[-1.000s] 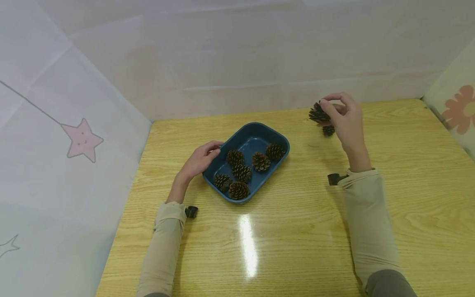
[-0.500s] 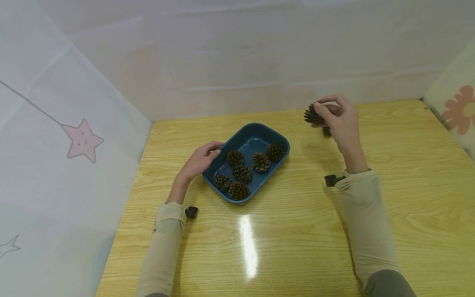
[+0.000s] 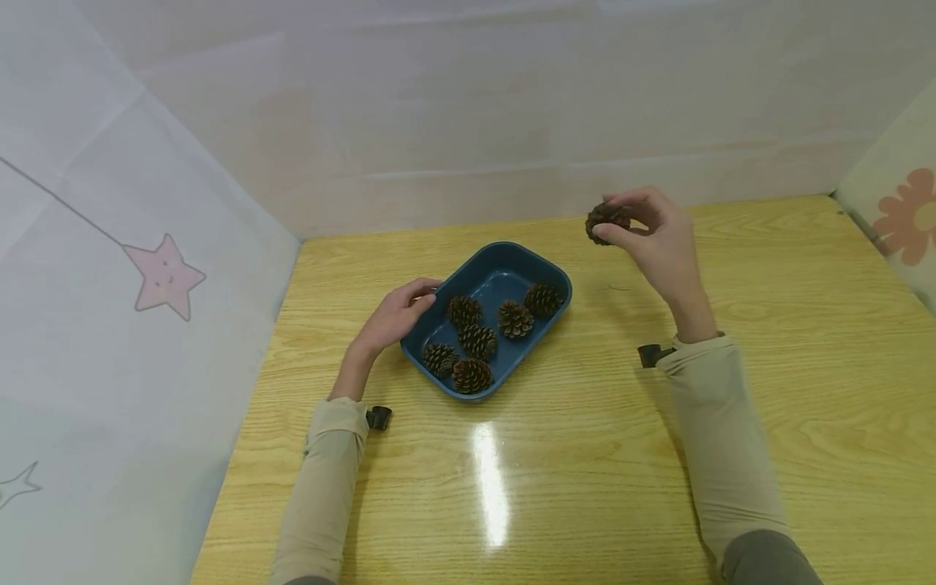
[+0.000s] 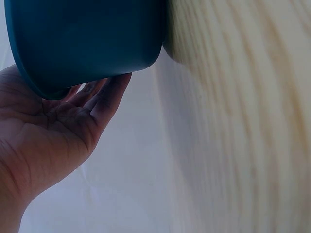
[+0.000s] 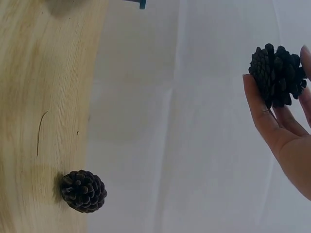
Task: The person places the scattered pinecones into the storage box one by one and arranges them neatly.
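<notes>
Above the back of the table, my right hand (image 3: 664,244) pinches a brown pine cone (image 3: 601,224) between thumb and fingers. The right wrist view shows that pine cone (image 5: 276,75) off the table, its scales spread. At the left side of a blue rectangular tub (image 3: 503,284), my left hand (image 3: 395,315) grips the rim, thumb over the edge and fingers along the outer wall. Several pine cones (image 3: 471,375) lie inside the tub. Another pine cone (image 5: 83,191) sits on the table in the right wrist view; in the head view my right hand hides it.
The wooden table (image 3: 585,455) runs back to a pale cloth wall (image 3: 453,122). On the left stands a cloth side panel with a pink star (image 3: 168,278). A thin pine needle (image 3: 618,288) lies right of the tub.
My right hand has moved left with its pine cone, which has turned in the fingers. The hand now covers the pine cone on the table. My left hand and the tub stay put.
</notes>
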`<act>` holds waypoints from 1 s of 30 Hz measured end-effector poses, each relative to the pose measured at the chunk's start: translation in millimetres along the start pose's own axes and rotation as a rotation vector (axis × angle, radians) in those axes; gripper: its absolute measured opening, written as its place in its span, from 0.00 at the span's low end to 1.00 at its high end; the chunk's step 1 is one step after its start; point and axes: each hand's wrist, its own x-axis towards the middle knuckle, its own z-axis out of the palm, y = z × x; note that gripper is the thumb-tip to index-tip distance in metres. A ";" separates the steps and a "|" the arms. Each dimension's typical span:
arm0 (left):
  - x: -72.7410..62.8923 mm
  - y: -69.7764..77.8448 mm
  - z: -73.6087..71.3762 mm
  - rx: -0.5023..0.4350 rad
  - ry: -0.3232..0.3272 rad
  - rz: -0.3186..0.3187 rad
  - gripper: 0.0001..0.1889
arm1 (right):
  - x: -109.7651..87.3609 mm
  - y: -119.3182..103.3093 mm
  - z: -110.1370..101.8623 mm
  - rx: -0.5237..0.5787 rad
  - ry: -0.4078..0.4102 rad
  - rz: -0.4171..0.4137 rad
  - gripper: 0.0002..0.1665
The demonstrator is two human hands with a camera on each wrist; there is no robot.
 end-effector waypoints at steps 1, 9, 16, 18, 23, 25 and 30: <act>0.0 -0.1 0.0 0.000 -0.001 0.000 0.22 | 0.1 -0.6 0.7 -0.015 -0.002 0.002 0.17; -0.7 -1.0 -0.6 -0.009 -0.001 -0.004 0.22 | -0.8 -3.9 8.0 -0.048 -0.025 0.010 0.19; -0.6 -1.5 -0.8 -0.014 -0.004 -0.002 0.23 | -3.1 -3.1 14.4 -0.084 -0.050 0.009 0.25; -0.4 -2.1 -0.6 -0.008 -0.005 -0.001 0.23 | -3.4 -2.2 16.3 -0.086 -0.048 0.012 0.25; 0.3 -3.1 0.0 0.006 -0.005 -0.006 0.23 | -3.4 0.9 20.8 -0.099 -0.055 0.014 0.22; 0.3 -2.4 -0.1 0.004 -0.004 -0.009 0.23 | -3.5 2.5 22.3 -0.122 -0.065 0.013 0.21; -0.1 0.6 -0.3 -0.007 -0.004 -0.004 0.22 | -4.5 6.3 26.0 -0.191 -0.098 0.008 0.21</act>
